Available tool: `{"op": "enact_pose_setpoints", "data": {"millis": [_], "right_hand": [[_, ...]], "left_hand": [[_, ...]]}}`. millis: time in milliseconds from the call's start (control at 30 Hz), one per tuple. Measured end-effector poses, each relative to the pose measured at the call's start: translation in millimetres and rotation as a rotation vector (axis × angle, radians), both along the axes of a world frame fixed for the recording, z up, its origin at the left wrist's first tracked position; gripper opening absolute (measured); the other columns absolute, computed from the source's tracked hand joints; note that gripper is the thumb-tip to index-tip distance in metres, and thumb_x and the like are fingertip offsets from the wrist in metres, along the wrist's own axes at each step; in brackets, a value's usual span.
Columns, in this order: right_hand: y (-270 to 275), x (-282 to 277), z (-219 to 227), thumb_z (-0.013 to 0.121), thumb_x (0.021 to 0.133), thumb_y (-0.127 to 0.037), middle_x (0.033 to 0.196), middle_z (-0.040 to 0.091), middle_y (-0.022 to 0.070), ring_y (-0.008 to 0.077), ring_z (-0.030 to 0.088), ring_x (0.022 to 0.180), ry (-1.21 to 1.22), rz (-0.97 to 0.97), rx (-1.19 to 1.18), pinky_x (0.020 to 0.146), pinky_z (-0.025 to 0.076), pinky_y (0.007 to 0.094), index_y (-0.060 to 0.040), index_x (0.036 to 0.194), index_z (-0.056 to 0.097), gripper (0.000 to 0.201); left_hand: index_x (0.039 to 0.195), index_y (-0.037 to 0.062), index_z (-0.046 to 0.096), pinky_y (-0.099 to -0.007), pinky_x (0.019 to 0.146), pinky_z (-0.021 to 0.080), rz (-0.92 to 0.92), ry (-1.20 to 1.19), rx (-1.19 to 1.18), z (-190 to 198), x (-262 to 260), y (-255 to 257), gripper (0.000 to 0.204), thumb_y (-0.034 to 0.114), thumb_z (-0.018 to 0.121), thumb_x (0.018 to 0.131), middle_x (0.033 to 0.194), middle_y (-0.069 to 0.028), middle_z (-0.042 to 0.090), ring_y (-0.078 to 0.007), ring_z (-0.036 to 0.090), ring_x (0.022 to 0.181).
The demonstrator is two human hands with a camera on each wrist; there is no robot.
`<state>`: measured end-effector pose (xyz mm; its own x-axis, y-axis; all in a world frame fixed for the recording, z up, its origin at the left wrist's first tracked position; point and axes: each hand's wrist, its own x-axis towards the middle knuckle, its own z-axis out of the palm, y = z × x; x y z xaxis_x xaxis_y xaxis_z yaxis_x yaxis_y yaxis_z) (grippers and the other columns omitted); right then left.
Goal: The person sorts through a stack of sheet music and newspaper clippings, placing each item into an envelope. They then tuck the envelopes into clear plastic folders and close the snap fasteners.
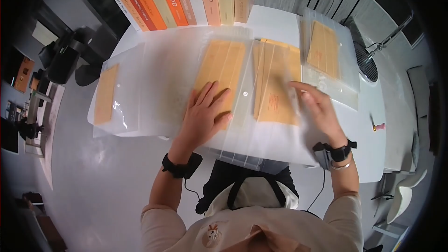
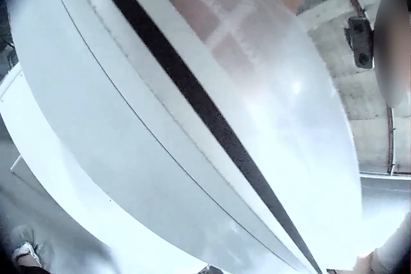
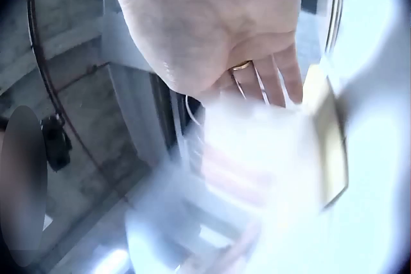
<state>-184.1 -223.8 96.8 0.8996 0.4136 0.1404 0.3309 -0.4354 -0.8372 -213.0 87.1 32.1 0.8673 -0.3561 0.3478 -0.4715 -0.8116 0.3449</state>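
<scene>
My left hand (image 1: 201, 117) lies flat with spread fingers over a tan kraft envelope (image 1: 223, 60) inside a clear plastic document folder (image 1: 244, 77) with a white snap button. To its right, several more tan envelopes (image 1: 275, 77), one bearing red print, overlap one another under clear plastic. My right hand (image 1: 319, 107) is at the right edge of these envelopes, index finger stretched out and thumb beneath, pinching the blurred clear plastic. In the right wrist view a translucent sheet (image 3: 257, 145) covers the fingertips. Mostly white tabletop and glossy plastic fill the left wrist view.
Another clear folder with a tan envelope (image 1: 106, 93) lies at the table's left end. A further one with an envelope (image 1: 323, 49) sits at the back right, near a lamp base (image 1: 365, 63). Upright books (image 1: 186, 0) line the back edge. A small pink object (image 1: 380, 126) lies far right.
</scene>
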Motion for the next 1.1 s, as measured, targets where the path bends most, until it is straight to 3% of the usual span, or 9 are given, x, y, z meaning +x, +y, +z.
{"op": "enact_pose_setpoints", "data": {"millis": [67,200,400,600,733,833,933,1033,1100], "right_hand": [[23,8,-17,0.043,0.099,-0.029,0.127,0.057,0.0144,0.0257,0.054,0.116,0.001,0.237,0.130,0.100,0.039,0.0355,-0.0022,0.124,0.056,0.039],[60,9,-20,0.050,0.095,-0.019,0.132,0.051,0.0159,0.0325,0.051,0.118,-0.115,0.384,-0.182,0.100,0.041,0.0365,-0.0003,0.128,0.051,0.038],[65,14,-44,0.056,0.090,-0.015,0.132,0.050,0.0154,0.0319,0.051,0.115,-0.453,0.375,-0.360,0.098,0.042,0.0385,-0.0013,0.130,0.049,0.042],[79,13,-41,0.060,0.085,-0.011,0.119,0.058,0.0153,0.0295,0.054,0.109,-0.444,0.301,-0.358,0.097,0.042,0.0362,0.0042,0.120,0.055,0.038],[79,21,-39,0.062,0.081,-0.007,0.120,0.057,0.0129,0.0289,0.054,0.108,-0.437,0.346,-0.389,0.095,0.043,0.0360,0.0026,0.117,0.058,0.037],[78,25,-35,0.062,0.081,-0.005,0.123,0.056,0.0108,0.0297,0.053,0.107,-0.419,0.378,-0.422,0.094,0.044,0.0363,0.0006,0.117,0.058,0.037],[76,29,-37,0.061,0.081,-0.004,0.123,0.056,0.0107,0.0304,0.054,0.108,-0.427,0.371,-0.361,0.095,0.044,0.0366,-0.0005,0.117,0.059,0.036],[74,25,-48,0.060,0.083,-0.006,0.123,0.056,0.0111,0.0312,0.054,0.108,-0.440,0.334,-0.261,0.095,0.044,0.0373,-0.0014,0.117,0.059,0.034],[73,24,-47,0.059,0.086,-0.008,0.122,0.057,0.0107,0.0307,0.054,0.108,-0.450,0.316,-0.237,0.094,0.045,0.0373,-0.0013,0.116,0.059,0.031]], "left_hand": [[0.131,0.0084,0.051,-0.0523,0.107,0.023,0.002,0.010,0.003,1,-1,-1,0.051,0.031,0.061,0.086,0.138,-0.0191,0.043,-0.0322,0.035,0.132],[0.130,0.0091,0.052,-0.0514,0.108,0.022,0.017,0.015,0.004,3,-2,-1,0.049,0.031,0.060,0.086,0.138,-0.0187,0.044,-0.0318,0.035,0.133],[0.128,0.0107,0.053,-0.0516,0.109,0.021,0.027,0.026,-0.023,-2,-2,1,0.043,0.027,0.057,0.089,0.138,-0.0175,0.044,-0.0311,0.035,0.133],[0.127,0.0089,0.054,-0.0491,0.110,0.020,0.020,0.050,-0.020,2,-1,1,0.040,0.021,0.055,0.090,0.138,-0.0180,0.044,-0.0331,0.035,0.132],[0.124,0.0100,0.056,-0.0527,0.109,0.021,0.019,0.053,-0.039,-2,0,4,0.036,0.022,0.055,0.090,0.138,-0.0176,0.044,-0.0323,0.035,0.133],[0.129,0.0060,0.051,-0.0492,0.109,0.021,-0.023,0.056,-0.025,0,2,8,0.043,0.021,0.056,0.090,0.138,-0.0212,0.043,-0.0350,0.035,0.131],[0.131,0.0033,0.048,-0.0474,0.103,0.033,0.401,-0.101,0.107,2,1,16,0.057,0.031,0.064,0.084,0.133,-0.0239,0.045,-0.0361,0.041,0.126],[0.129,0.0006,0.047,-0.0422,0.084,0.046,0.602,0.098,0.051,17,-11,34,0.073,0.039,0.075,0.073,0.110,-0.0223,0.058,-0.0344,0.056,0.103],[0.121,0.0001,0.052,-0.0378,0.072,0.047,0.588,0.210,-0.030,15,-12,40,0.071,0.038,0.079,0.067,0.092,-0.0166,0.060,-0.0307,0.059,0.085]]}}
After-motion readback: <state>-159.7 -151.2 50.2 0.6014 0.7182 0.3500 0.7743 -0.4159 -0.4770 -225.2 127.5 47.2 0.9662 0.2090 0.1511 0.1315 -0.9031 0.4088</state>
